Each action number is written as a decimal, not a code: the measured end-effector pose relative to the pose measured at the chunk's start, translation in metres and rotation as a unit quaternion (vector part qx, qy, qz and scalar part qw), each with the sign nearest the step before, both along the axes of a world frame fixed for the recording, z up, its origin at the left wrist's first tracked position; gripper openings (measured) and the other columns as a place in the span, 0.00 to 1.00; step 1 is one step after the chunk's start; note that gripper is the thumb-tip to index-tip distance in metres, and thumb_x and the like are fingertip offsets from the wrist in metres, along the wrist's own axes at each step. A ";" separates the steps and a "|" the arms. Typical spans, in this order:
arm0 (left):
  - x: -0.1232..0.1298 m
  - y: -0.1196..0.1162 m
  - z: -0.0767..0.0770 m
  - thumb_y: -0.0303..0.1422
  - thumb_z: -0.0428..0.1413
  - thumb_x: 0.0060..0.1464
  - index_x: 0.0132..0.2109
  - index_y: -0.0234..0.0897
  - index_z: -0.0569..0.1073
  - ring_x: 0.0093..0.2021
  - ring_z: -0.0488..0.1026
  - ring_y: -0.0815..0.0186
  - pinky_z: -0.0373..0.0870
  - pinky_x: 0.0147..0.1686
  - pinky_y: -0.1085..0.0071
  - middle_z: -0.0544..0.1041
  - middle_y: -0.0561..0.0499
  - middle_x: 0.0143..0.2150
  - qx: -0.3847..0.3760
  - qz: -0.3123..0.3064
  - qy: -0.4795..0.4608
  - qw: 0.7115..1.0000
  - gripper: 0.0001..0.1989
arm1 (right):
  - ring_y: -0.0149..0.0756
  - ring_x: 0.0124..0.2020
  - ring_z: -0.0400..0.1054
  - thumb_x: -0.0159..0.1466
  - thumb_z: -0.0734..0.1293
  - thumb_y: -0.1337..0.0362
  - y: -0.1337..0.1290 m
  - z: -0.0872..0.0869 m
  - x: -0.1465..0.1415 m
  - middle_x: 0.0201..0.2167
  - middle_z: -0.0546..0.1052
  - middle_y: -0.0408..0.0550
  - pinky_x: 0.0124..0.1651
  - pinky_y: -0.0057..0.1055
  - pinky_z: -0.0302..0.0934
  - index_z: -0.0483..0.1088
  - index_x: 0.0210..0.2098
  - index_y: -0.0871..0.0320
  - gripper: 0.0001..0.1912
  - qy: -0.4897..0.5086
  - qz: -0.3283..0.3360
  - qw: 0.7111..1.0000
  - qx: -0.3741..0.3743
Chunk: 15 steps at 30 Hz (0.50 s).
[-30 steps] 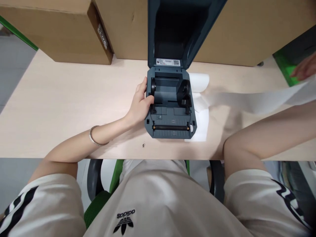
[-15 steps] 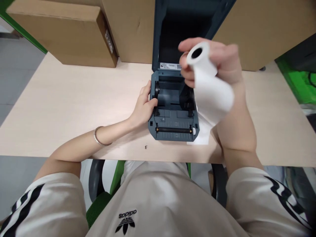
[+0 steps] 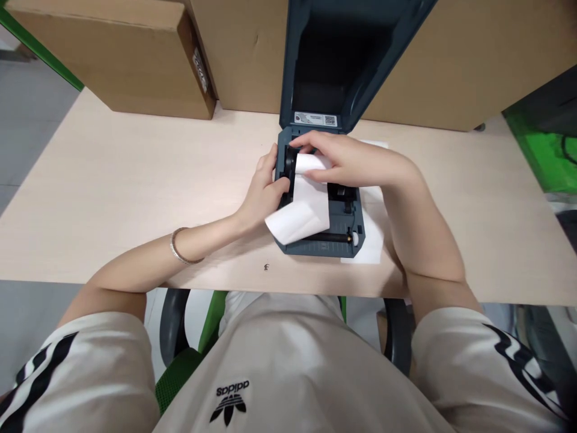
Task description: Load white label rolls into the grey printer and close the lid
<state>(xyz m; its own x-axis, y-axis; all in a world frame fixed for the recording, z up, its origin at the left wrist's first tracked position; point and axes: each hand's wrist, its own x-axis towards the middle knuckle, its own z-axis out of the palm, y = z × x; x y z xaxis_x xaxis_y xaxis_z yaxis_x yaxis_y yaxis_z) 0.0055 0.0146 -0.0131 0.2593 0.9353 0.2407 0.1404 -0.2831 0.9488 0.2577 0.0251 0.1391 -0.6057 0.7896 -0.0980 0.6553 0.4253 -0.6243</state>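
A dark blue-grey label printer [image 3: 356, 219] stands on the desk, its lid [image 3: 288, 66] raised at the back. My left hand [image 3: 265, 186] grips the printer's left side, thumb over the inner edge. Inside the printer's bay, my right hand [image 3: 331, 159] holds a roll of white paper [image 3: 312, 162] between thumb and fingers. The roll's loose end hangs toward me and folds leftward across the front edge, covering part of the black roller [image 3: 336, 237]. The right end of the roll is hidden by my hand.
A white sheet [image 3: 372, 231] lies under and to the right of the printer. Behind stand a cardboard box [image 3: 144, 72] at the left and larger cardboard [image 3: 451, 78] at the back. A tiny dark bit [image 3: 266, 267] lies near the desk's front edge.
My right hand has brought the paper roll down and left from above the printer's right side into its open bay. The loose end has swung leftward. My left hand keeps its place.
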 end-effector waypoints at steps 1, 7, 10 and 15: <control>0.000 0.001 -0.001 0.42 0.65 0.62 0.84 0.51 0.67 0.86 0.69 0.38 0.62 0.90 0.41 0.77 0.44 0.81 -0.013 0.001 0.004 1.000 0.45 | 0.64 0.75 0.77 0.68 0.74 0.56 0.001 -0.004 -0.002 0.77 0.81 0.61 0.83 0.62 0.69 0.77 0.77 0.55 0.39 -0.030 0.000 0.999 0.018; -0.001 0.001 0.002 0.35 0.64 0.56 0.86 0.51 0.65 0.87 0.67 0.40 0.64 0.88 0.46 0.73 0.46 0.85 -0.039 -0.015 0.007 0.999 0.51 | 0.64 0.74 0.79 0.72 0.76 0.48 -0.007 -0.022 -0.007 0.70 0.85 0.56 0.80 0.59 0.74 0.71 0.84 0.54 0.45 -0.054 -0.032 0.998 0.030; -0.001 0.000 0.004 0.35 0.64 0.56 0.87 0.50 0.65 0.88 0.66 0.39 0.64 0.89 0.46 0.72 0.45 0.87 -0.039 -0.012 0.009 0.999 0.52 | 0.61 0.70 0.82 0.75 0.73 0.47 -0.015 -0.014 -0.003 0.70 0.86 0.55 0.75 0.57 0.78 0.79 0.77 0.54 0.36 -0.043 -0.052 0.997 0.028; -0.001 0.000 0.003 0.34 0.65 0.57 0.84 0.54 0.69 0.88 0.65 0.41 0.62 0.91 0.47 0.74 0.49 0.86 -0.033 -0.014 -0.005 0.999 0.48 | 0.49 0.51 0.86 0.78 0.65 0.48 -0.030 0.029 0.013 0.52 0.91 0.51 0.63 0.48 0.83 0.87 0.56 0.53 0.23 -0.088 0.047 0.995 -0.008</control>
